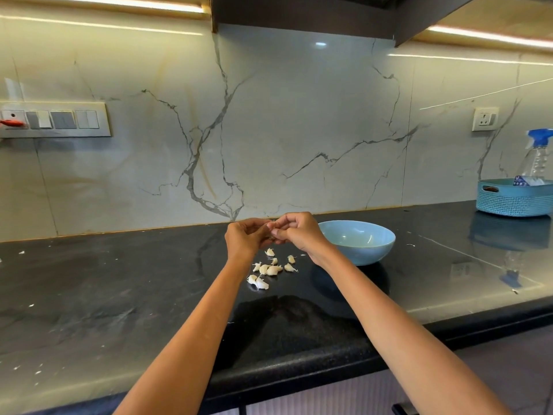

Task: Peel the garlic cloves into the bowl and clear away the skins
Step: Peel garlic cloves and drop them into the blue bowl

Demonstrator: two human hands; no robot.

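Garlic cloves (270, 269) lie in a loose scatter on the black stone countertop (119, 295), still in their papery skins, just left of a pale blue bowl (357, 242) that stands near the marble backsplash (269, 130). Far off to the right sits a teal woven basket (513, 197) with a clear spray bottle (538, 157) standing in it, blue trigger on top. On the wall at the left runs a long switch panel (54, 119); at the right there is a single socket (485, 118).

Above the cloves the person's two hands meet, fingertips together. The left hand (244, 239) and the right hand (294, 229) both have their fingers curled in, pinching something small between them — too hidden by the fingers to name for certain. Small white flecks dot the counter at the left.
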